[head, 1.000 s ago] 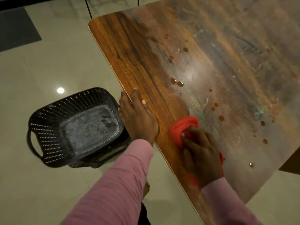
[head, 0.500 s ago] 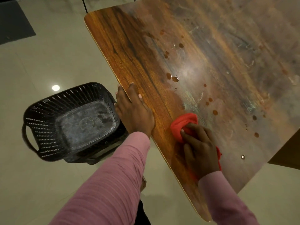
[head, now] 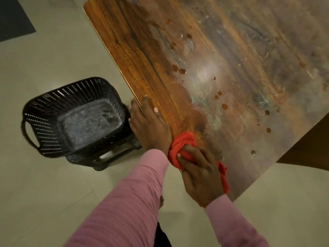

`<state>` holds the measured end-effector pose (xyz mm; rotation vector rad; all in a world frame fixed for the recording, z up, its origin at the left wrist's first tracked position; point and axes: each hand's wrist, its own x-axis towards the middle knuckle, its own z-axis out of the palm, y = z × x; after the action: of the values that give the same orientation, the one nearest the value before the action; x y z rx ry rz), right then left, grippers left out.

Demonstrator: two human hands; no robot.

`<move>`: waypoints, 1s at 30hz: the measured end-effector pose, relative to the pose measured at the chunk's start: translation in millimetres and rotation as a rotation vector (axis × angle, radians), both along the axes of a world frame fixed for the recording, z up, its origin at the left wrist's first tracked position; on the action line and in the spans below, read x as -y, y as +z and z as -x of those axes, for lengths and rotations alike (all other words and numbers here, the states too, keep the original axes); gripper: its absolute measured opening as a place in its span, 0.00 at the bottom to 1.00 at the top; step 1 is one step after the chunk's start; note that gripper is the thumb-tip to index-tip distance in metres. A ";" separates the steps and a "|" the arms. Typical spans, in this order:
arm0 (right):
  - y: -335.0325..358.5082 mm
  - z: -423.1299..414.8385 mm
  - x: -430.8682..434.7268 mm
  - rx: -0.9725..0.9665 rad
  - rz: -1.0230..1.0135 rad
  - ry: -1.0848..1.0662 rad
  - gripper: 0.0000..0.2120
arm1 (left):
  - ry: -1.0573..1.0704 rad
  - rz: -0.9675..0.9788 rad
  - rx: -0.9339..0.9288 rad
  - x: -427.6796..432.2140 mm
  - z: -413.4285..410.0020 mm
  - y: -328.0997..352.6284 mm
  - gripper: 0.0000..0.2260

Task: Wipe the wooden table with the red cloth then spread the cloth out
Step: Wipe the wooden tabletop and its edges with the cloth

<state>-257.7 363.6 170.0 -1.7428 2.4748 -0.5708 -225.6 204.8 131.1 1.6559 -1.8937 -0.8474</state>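
- Head view: my right hand (head: 199, 175) is clamped on the bunched red cloth (head: 183, 141), fingers curled over it and pressing it onto the worn, glossy wooden desk (head: 142, 59) at its near edge.
- The cloth lies directly under this hand. One wad sticks out past my fingertips and a thin tail trails along the outer side of my palm, so its long line follows my hand.
- My left hand (head: 151, 125) rests flat on the desk edge just ahead of the cloth, fingers straight and holding nothing. The wad touches that wrist.
- Dark brown drops (head: 181, 70) are scattered ahead and to the right of my right hand, well apart from the cloth. As I judge it, the next stroke must push away from me, and the right hand alone is placed for it.
- A black perforated plastic basket (head: 71, 118) stands on the floor, left of my left hand.
- Half a second ago the cloth sat further in on the desk, apart from my left hand. It has since slid back to the edge, against the wrist.
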 end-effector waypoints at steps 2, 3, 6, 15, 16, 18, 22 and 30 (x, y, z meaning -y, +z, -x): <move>1.5 6.0 -18.5 -0.024 -0.031 0.054 0.14 | -0.013 -0.005 0.010 -10.1 -1.2 0.0 0.18; 2.9 15.4 -23.1 -0.037 -0.048 0.041 0.14 | -0.019 -0.010 0.013 -15.4 0.1 1.0 0.18; 7.9 43.8 -20.8 -0.070 -0.057 -0.150 0.17 | 0.007 -0.061 -0.011 -28.2 8.1 3.1 0.19; -1.3 -7.8 -54.4 0.040 -0.088 0.160 0.16 | 0.035 -0.006 -0.097 -29.4 10.0 -2.6 0.19; -1.1 -1.1 -57.2 0.027 -0.090 0.186 0.16 | 0.029 -0.001 -0.088 -29.4 9.6 -2.7 0.19; -0.3 14.0 -58.6 0.021 -0.059 0.125 0.16 | 0.024 0.006 -0.071 -28.7 8.6 -3.3 0.19; 3.3 34.0 -49.9 -0.008 0.019 -0.149 0.16 | 0.044 0.018 -0.060 -29.2 8.5 -4.4 0.20; -6.6 -1.5 -92.0 0.030 -0.004 0.191 0.15 | 0.073 0.019 -0.033 -30.9 9.0 -4.2 0.20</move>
<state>-256.2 455.6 163.3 -1.9259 2.2537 -0.5691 -234.6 235.7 126.9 1.6784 -1.8023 -0.8200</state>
